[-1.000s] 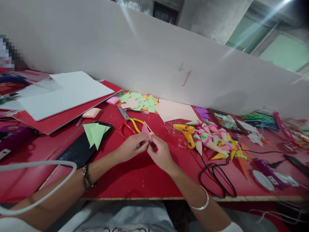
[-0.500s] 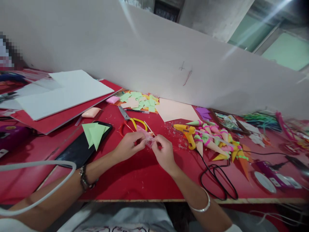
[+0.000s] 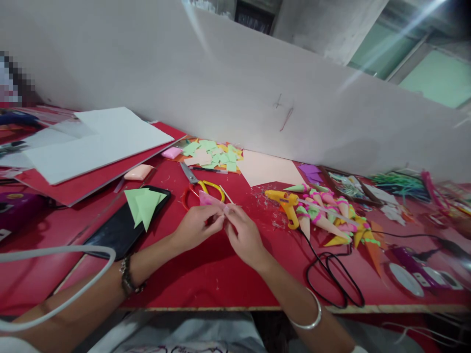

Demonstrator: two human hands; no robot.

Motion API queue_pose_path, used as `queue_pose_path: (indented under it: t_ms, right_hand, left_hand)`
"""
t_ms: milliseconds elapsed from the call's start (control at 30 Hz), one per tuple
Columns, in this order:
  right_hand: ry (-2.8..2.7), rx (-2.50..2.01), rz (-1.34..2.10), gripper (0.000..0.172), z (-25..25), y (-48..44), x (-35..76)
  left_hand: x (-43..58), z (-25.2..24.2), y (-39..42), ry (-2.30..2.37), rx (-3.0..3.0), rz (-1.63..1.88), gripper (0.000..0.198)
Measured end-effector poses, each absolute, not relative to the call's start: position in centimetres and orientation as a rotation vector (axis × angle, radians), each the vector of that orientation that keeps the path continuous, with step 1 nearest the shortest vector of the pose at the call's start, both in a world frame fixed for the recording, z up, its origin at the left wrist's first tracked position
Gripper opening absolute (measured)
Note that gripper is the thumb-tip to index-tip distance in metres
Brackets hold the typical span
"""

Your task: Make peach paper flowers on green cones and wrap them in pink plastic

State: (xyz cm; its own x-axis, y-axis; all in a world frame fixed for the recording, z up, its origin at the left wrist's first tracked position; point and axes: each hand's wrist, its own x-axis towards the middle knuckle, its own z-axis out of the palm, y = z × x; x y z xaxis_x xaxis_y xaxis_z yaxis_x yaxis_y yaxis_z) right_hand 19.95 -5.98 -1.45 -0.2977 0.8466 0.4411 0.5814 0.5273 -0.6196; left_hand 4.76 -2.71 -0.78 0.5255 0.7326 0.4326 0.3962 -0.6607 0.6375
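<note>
My left hand (image 3: 196, 226) and my right hand (image 3: 245, 236) meet over the red table (image 3: 206, 269), fingertips pinched together on a small pink paper piece (image 3: 206, 199) that sticks up between them. Just behind the hands lie scissors with a yellow and a red handle (image 3: 200, 188). Left of my left hand, two light green paper triangles (image 3: 144, 205) rest on a black phone (image 3: 123, 225). Both wrists hover close above the tabletop.
A yellow glue gun (image 3: 286, 205) with a black cord (image 3: 333, 274) lies right of my hands, next to a heap of coloured paper cones (image 3: 331, 215). Paper scraps (image 3: 213, 154), a peach sheet (image 3: 267, 169), white boards (image 3: 91, 142) and a grey partition wall (image 3: 239, 93) lie behind. A white cable (image 3: 59, 255) crosses at left.
The pink paper piece has been turned and now points up to the left between my fingers. Both hands shifted slightly and closed nearer together.
</note>
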Motion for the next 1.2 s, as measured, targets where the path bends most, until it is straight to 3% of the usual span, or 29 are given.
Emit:
queue_pose_path:
  t_ms: [300, 433, 567, 633, 867, 1200]
  right_hand:
    - [-1.944, -0.949, 0.732, 0.052, -1.5, -5.5, 19.8]
    - [-1.776, -0.950, 0.764, 0.041, -1.2, -5.6, 20.1]
    - [-1.558, -0.999, 1.018, 0.032, -1.1, -5.4, 20.2]
    - [-1.529, -0.987, 1.159, 0.033, -1.0, -5.5, 20.1]
    - [-1.632, -0.862, 1.341, 0.045, -0.8, -5.8, 19.7]
    - [-1.727, -1.012, 1.088, 0.024, -1.6, -5.7, 20.0]
  left_hand:
    - [5.7, -0.4, -3.6, 0.849, 2.684, 0.890, 0.018]
    - [5.6, 0.0, -4.2, 0.743, 2.611, 0.940, 0.015]
    - [4.6, 0.5, -3.1, 0.940, 2.230, 1.277, 0.007]
    - [4.1, 0.6, -2.2, 1.042, 2.035, 1.331, 0.019]
    - [3.5, -0.1, -0.8, 0.848, 1.882, 0.858, 0.046]
    - [4.0, 1.0, -1.8, 0.959, 1.883, 0.851, 0.049]
